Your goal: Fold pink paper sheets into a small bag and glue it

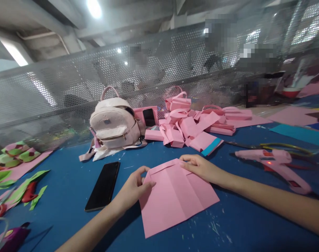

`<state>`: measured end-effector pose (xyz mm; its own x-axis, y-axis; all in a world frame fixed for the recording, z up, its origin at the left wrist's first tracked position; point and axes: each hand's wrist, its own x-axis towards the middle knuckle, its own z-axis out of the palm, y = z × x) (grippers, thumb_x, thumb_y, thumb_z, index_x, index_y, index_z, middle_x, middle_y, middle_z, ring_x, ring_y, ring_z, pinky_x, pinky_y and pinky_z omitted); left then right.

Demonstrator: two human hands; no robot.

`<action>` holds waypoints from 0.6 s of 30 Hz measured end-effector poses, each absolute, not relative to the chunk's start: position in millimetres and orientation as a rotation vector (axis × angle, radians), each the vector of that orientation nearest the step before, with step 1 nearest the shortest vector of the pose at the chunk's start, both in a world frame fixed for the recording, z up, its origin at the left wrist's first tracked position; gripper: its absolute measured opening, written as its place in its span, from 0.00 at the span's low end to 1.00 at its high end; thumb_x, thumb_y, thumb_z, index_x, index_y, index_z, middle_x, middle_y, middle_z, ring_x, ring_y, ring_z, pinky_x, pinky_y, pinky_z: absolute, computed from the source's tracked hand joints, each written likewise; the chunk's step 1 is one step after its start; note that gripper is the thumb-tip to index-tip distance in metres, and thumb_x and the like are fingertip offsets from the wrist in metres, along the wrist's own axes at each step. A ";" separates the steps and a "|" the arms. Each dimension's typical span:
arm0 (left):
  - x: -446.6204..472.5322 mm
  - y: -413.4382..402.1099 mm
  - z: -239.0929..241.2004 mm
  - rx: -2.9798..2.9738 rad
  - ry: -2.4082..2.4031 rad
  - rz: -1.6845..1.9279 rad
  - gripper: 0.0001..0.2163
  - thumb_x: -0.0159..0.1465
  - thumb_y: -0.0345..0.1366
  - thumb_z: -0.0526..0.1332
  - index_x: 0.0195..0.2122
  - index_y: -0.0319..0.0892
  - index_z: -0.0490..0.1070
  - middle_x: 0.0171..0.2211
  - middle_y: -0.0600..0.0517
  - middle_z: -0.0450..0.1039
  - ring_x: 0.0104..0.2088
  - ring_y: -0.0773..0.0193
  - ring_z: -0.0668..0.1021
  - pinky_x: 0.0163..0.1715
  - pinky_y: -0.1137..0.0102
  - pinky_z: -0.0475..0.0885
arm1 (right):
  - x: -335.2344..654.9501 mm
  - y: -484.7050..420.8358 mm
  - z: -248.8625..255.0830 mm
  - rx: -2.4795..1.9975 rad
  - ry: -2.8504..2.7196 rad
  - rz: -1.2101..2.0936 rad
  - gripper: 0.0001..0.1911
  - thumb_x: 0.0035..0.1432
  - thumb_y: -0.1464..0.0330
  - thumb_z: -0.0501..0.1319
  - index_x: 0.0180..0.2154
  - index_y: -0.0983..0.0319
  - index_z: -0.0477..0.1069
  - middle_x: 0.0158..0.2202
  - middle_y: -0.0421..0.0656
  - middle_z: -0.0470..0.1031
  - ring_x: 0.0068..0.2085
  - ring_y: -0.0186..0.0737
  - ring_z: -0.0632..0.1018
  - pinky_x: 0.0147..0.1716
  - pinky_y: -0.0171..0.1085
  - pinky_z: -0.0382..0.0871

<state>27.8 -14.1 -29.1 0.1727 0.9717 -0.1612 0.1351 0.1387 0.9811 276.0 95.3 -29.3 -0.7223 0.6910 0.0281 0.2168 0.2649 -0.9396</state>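
Note:
A creased sheet of pink paper (172, 199) is held between my two hands over the blue table. Its far edge is folded over in a narrow strip. My left hand (140, 183) pinches the far left corner, thumb on top and fingers partly hidden behind. At the far right corner, my right hand (197, 166) is closed on the folded edge. A black smartphone (103, 185) lies flat just left of my left hand. To the right of my right forearm rests a pink glue gun (272, 161) with a small red light lit.
Behind the paper stand a pale backpack (113, 120) and a heap of folded pink paper pieces (185, 124). Yellow-handled scissors (285, 147) lie beyond the glue gun. Green paper scraps (38, 197) and a purple tool (13, 238) sit at left. A perforated metal screen (77, 94) borders the table (67, 189).

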 end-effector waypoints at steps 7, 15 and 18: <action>30.2 -1.1 -26.5 1.349 1.094 0.870 0.16 0.60 0.43 0.66 0.42 0.37 0.73 0.33 0.48 0.78 0.32 0.60 0.80 0.33 0.68 0.73 | 276.8 105.2 -36.5 -0.822 -2.085 1.469 0.25 0.59 0.48 0.57 0.24 0.62 0.62 0.23 0.34 0.53 0.24 0.30 0.55 0.23 0.33 0.45; 31.1 -2.8 -32.5 1.287 1.139 0.838 0.18 0.60 0.49 0.64 0.39 0.37 0.73 0.27 0.51 0.73 0.26 0.65 0.75 0.26 0.74 0.66 | 277.1 99.5 -36.3 -0.812 -2.065 1.555 0.26 0.58 0.47 0.57 0.23 0.62 0.60 0.22 0.34 0.52 0.23 0.29 0.53 0.22 0.33 0.43; 35.6 -7.4 -35.5 1.254 1.190 0.850 0.21 0.62 0.53 0.60 0.32 0.37 0.70 0.24 0.52 0.69 0.23 0.68 0.71 0.24 0.75 0.63 | 277.9 91.9 -34.6 -0.809 -2.078 1.604 0.26 0.59 0.48 0.57 0.22 0.61 0.57 0.21 0.33 0.49 0.22 0.29 0.51 0.21 0.34 0.41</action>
